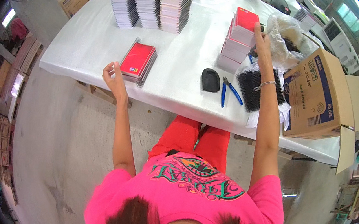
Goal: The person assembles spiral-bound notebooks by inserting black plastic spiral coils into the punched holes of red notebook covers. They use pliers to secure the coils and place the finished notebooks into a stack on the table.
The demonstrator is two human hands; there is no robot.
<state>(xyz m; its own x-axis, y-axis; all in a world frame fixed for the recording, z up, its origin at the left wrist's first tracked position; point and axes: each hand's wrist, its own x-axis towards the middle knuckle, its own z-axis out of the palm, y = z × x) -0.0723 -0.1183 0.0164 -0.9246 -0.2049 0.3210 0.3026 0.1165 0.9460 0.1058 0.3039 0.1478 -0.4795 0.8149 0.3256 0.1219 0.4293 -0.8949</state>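
Note:
My left hand [114,79] hovers by the left side of a small stack of red-covered notebooks [137,61] near the table's front edge. Its fingers are loosely bent and apart, with nothing visible in them. Black wire coils edge the notebook stack. My right hand [262,44] reaches to a taller stack of red-covered paper blocks [237,45] at the back right. Its fingers close on the right edge of the top red-covered block [246,20]; some fingertips are hidden. Below this hand, black spiral binding wires [249,91] lie on white paper.
Blue-handled pliers [230,93] lie beside a black rounded holder [211,80]. Tall piles of spiral notebooks [149,4] stand at the back left of the white table [79,43]. An open cardboard box [318,97] and a clear plastic bag [283,37] crowd the right side.

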